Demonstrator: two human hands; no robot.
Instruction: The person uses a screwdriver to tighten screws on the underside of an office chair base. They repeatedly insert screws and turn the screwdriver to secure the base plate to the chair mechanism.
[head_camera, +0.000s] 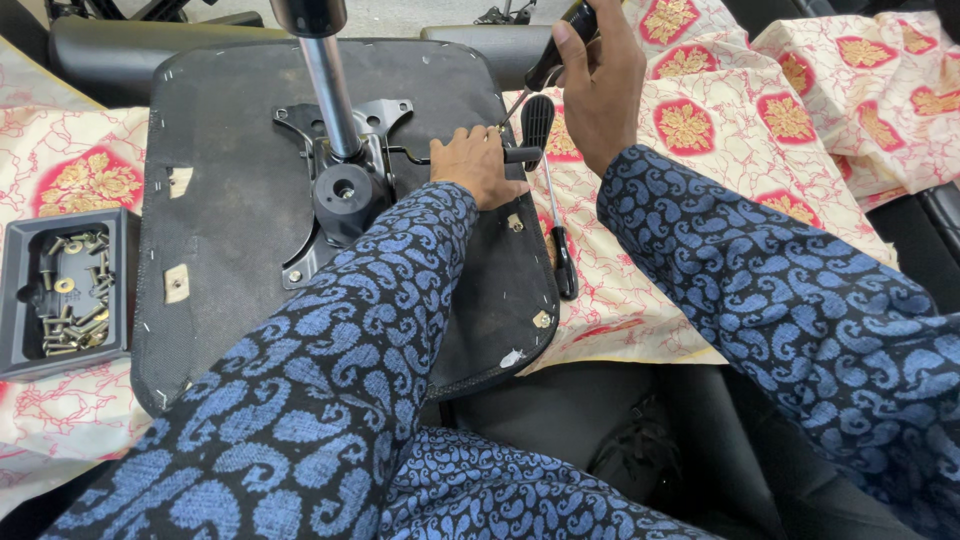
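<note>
Plainly the upturned chair seat (240, 230) lying on the patterned cloth (700, 180) looks heavy and stiff, best gripped by its rim, while the left hand (478, 165) clasps its lever (520, 154) and the right hand (600, 85) clamps a screwdriver (556, 50).

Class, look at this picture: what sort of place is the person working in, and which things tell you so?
Probably a furniture repair workshop: an upturned office chair seat with its metal mechanism, a screwdriver in the right hand, and a tray of screws.
</note>
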